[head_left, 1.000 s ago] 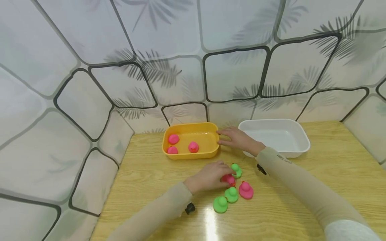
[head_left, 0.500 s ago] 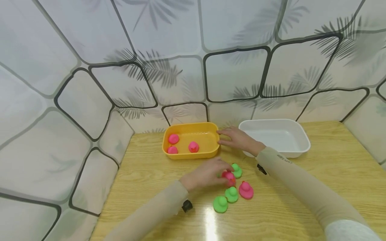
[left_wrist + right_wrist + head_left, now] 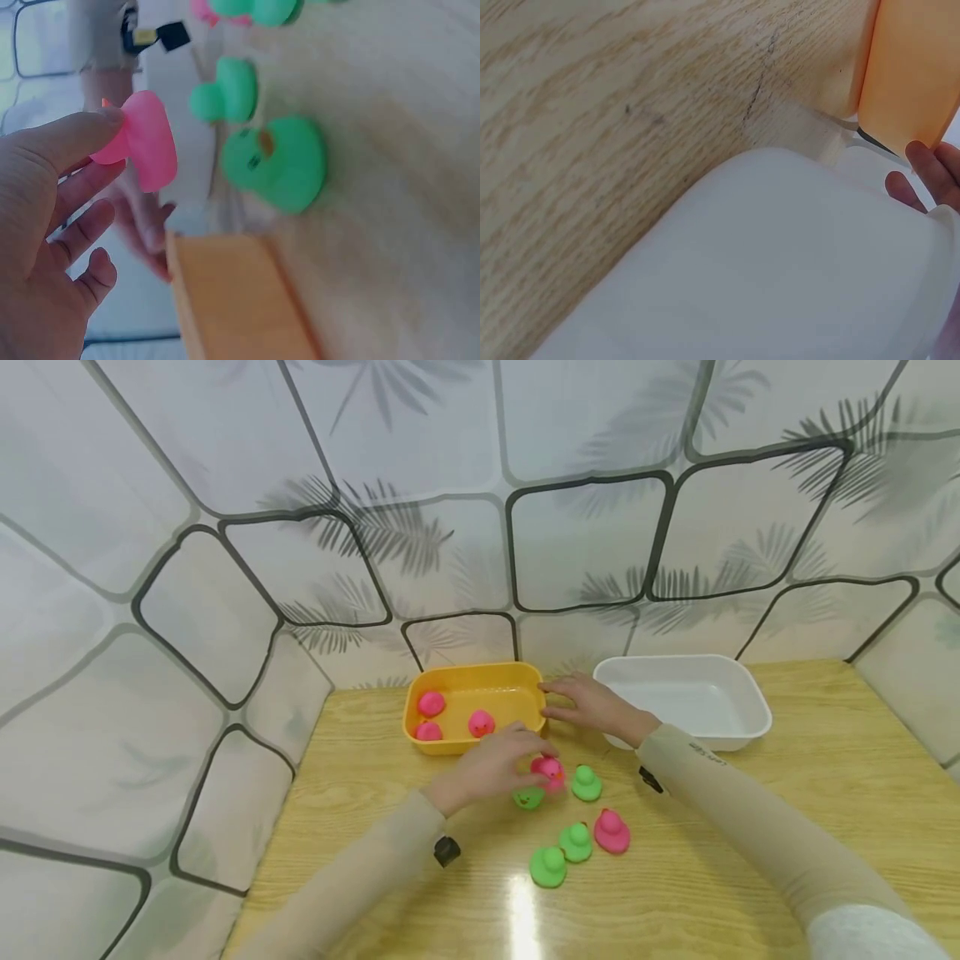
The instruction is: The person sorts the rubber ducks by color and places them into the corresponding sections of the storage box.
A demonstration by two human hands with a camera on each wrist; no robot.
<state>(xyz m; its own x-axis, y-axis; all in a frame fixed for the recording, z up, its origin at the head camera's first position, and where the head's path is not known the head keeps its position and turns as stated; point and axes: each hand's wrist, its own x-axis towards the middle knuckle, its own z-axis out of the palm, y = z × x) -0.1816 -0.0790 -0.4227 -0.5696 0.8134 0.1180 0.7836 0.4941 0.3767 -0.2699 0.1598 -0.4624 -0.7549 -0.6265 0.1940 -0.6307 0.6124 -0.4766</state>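
Observation:
My left hand point(image 3: 498, 764) pinches a pink rubber duck point(image 3: 150, 142) between thumb and fingers, raised above the table in front of the yellow bin point(image 3: 517, 747). Below it in the head view a green duck point(image 3: 528, 797) shows partly behind the fingers; another green duck point(image 3: 587, 783) stands just to the right. My right hand point(image 3: 588, 703) reaches across the white bin's left end, its extended fingertips at the yellow bin's right rim. Inside the yellow bin, several pink ducks point(image 3: 481, 723) lie toward the left and front.
The white bin point(image 3: 757, 714) stands to the right of the yellow one, near the patterned wall point(image 3: 585, 552). Nearer the front of the wooden table point(image 3: 712, 877) are two green ducks point(image 3: 548, 867) and a pink duck point(image 3: 612, 832).
My left hand has lifted the pink duck from among the others and carried it left and back toward the yellow bin, uncovering a green duck. My right hand has stayed in place.

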